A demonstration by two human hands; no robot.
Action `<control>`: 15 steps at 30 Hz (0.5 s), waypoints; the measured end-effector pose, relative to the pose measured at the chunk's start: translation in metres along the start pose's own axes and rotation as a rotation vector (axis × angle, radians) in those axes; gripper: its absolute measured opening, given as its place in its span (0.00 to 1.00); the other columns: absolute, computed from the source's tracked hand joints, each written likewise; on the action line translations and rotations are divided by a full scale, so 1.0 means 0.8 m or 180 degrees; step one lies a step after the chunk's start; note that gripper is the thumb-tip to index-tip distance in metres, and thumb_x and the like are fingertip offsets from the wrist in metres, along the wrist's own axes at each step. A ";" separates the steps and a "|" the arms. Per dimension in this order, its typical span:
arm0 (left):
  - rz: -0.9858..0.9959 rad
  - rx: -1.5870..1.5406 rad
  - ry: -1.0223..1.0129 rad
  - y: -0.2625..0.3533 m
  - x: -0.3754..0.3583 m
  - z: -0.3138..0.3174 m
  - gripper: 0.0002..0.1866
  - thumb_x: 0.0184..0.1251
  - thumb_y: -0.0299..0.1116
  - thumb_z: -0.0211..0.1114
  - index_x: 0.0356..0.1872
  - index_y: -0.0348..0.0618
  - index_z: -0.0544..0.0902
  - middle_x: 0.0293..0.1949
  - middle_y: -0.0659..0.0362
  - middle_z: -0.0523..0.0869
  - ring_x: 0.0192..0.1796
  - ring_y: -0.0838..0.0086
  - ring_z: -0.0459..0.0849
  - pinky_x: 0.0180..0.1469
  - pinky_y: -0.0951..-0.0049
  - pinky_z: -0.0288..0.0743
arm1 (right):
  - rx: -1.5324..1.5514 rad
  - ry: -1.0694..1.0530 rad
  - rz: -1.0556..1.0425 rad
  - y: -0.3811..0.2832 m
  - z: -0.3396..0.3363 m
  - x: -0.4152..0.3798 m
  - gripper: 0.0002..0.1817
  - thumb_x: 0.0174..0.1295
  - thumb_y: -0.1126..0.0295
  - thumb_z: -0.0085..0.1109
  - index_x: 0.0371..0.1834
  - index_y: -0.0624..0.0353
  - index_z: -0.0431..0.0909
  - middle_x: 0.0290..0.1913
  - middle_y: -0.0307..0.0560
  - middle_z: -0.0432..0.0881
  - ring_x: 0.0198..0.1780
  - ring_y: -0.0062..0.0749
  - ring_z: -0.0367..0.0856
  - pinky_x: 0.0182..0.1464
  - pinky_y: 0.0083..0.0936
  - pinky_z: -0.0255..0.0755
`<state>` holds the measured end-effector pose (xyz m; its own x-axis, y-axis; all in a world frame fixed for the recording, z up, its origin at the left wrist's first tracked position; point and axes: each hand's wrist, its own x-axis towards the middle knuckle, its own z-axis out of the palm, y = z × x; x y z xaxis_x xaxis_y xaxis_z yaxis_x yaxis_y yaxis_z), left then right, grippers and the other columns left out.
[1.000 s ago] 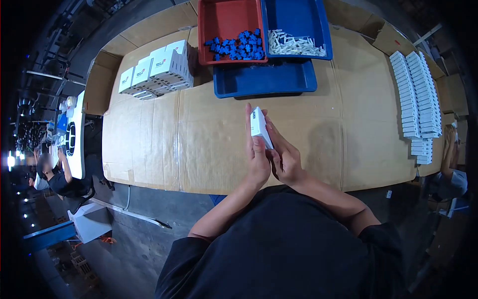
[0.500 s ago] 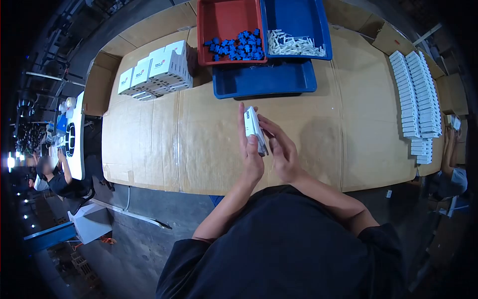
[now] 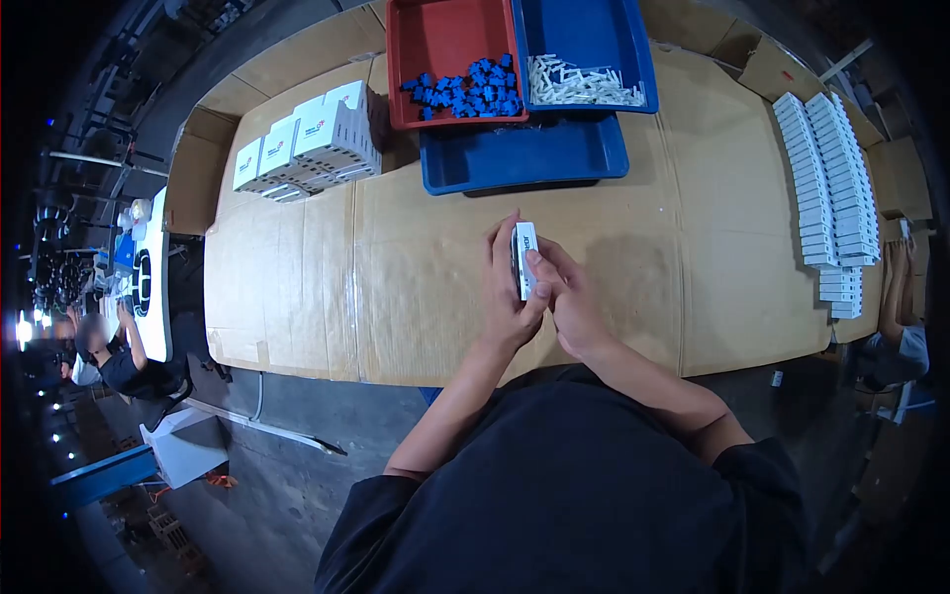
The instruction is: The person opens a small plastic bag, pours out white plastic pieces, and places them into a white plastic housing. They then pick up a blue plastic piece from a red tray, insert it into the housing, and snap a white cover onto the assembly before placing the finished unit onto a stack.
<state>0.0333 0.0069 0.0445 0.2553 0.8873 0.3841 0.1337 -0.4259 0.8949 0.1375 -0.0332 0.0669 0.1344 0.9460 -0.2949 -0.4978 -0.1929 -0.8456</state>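
A small white box (image 3: 526, 259) with dark lettering on its narrow side stands upright between my two hands, over the middle of the cardboard-covered table (image 3: 435, 297). My left hand (image 3: 505, 287) wraps its left side, with the thumb near the lower end. On the right side, the fingers of my right hand (image 3: 569, 292) close round it and the thumb presses its face. Just beyond my hands sits an empty blue tray (image 3: 524, 158).
Behind are a red tray (image 3: 450, 35) of blue pieces (image 3: 475, 89) and a blue tray (image 3: 579, 30) of white pieces (image 3: 584, 84). White boxes (image 3: 307, 139) are stacked left, white stacks (image 3: 831, 188) right. People (image 3: 119, 356) work at left and far right.
The box has turned so its narrow lettered side faces up. My right hand has closed onto it, and both hands have come together.
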 end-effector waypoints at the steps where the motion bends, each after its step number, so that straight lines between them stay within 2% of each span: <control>1: 0.0110 0.0092 -0.0009 -0.004 0.001 0.001 0.54 0.70 0.73 0.55 0.77 0.28 0.64 0.65 0.37 0.73 0.70 0.44 0.70 0.70 0.48 0.67 | 0.0052 -0.0007 -0.0027 0.003 0.000 0.000 0.24 0.82 0.58 0.56 0.72 0.62 0.74 0.58 0.39 0.82 0.57 0.21 0.80 0.61 0.23 0.75; 3: 0.0266 0.0138 0.0041 -0.008 0.001 0.003 0.53 0.70 0.73 0.55 0.74 0.28 0.67 0.65 0.36 0.74 0.69 0.44 0.71 0.68 0.48 0.68 | 0.0157 -0.0015 -0.0081 0.009 -0.002 0.000 0.26 0.83 0.58 0.54 0.75 0.65 0.71 0.63 0.43 0.81 0.62 0.22 0.78 0.64 0.24 0.73; 6: 0.0387 0.0178 0.0127 -0.014 0.000 0.005 0.50 0.71 0.72 0.53 0.70 0.27 0.71 0.63 0.36 0.75 0.67 0.43 0.73 0.66 0.47 0.70 | 0.0224 0.0000 -0.0234 0.010 0.004 -0.007 0.26 0.84 0.57 0.51 0.74 0.65 0.73 0.60 0.41 0.82 0.60 0.20 0.78 0.62 0.22 0.73; 9: 0.0425 0.0122 0.0310 -0.011 0.000 0.008 0.47 0.73 0.70 0.49 0.65 0.26 0.74 0.60 0.36 0.78 0.63 0.42 0.76 0.63 0.47 0.73 | -0.0191 0.0026 -0.0425 0.022 -0.003 -0.007 0.26 0.85 0.56 0.49 0.72 0.66 0.75 0.55 0.38 0.84 0.55 0.18 0.79 0.59 0.20 0.74; 12: 0.0453 0.0081 0.0473 -0.008 -0.003 0.013 0.46 0.75 0.68 0.46 0.62 0.24 0.76 0.57 0.35 0.80 0.60 0.42 0.78 0.61 0.48 0.74 | -0.0544 0.0068 -0.0580 0.016 -0.002 -0.013 0.25 0.86 0.55 0.47 0.66 0.67 0.80 0.45 0.35 0.84 0.46 0.15 0.76 0.50 0.18 0.73; 15: 0.0538 0.0100 0.0538 -0.009 -0.003 0.014 0.45 0.76 0.67 0.44 0.61 0.23 0.76 0.56 0.35 0.80 0.59 0.43 0.79 0.60 0.49 0.75 | -0.0749 0.0071 -0.0654 0.018 -0.005 -0.017 0.25 0.86 0.53 0.46 0.55 0.66 0.83 0.35 0.31 0.79 0.37 0.14 0.70 0.39 0.19 0.68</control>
<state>0.0422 0.0057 0.0346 0.1130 0.8189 0.5627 0.1331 -0.5737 0.8082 0.1323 -0.0497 0.0567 0.2318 0.9660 -0.1146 -0.2466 -0.0555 -0.9675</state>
